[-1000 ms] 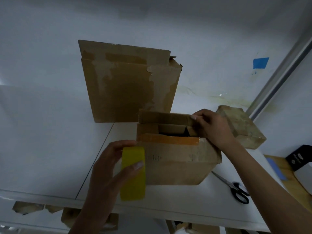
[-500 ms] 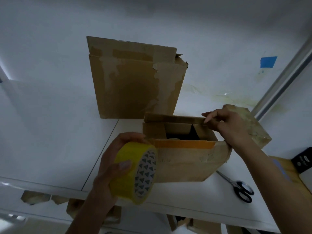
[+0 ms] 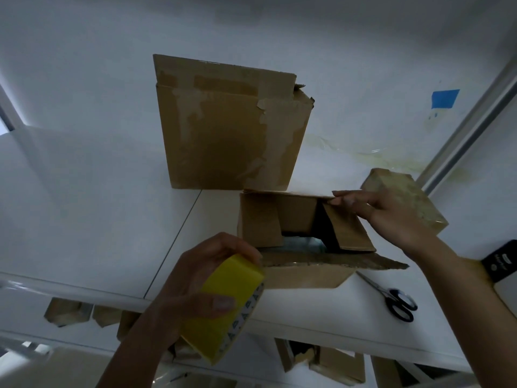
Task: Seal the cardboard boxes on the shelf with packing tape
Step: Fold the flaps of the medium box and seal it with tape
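Left hand: curled round the yellow tape roll, thumb across its outer face, fingers over the top.
Tape roll: held low at the shelf's front edge, just before the open box's left front corner, well apart from the right hand.
Right hand: fingers stretched nearly straight, tips on the top edge of the right side flap; thumb hidden, so pinch or mere touch cannot be told.
Open box: on the white shelf between the two hands, flaps spread, front flap folded out toward the camera.
Tall box: upright behind the open one, against the wall.
Small wrapped box: just behind the right hand.
Scissors: flat on the shelf, right of the open box, below the right forearm.
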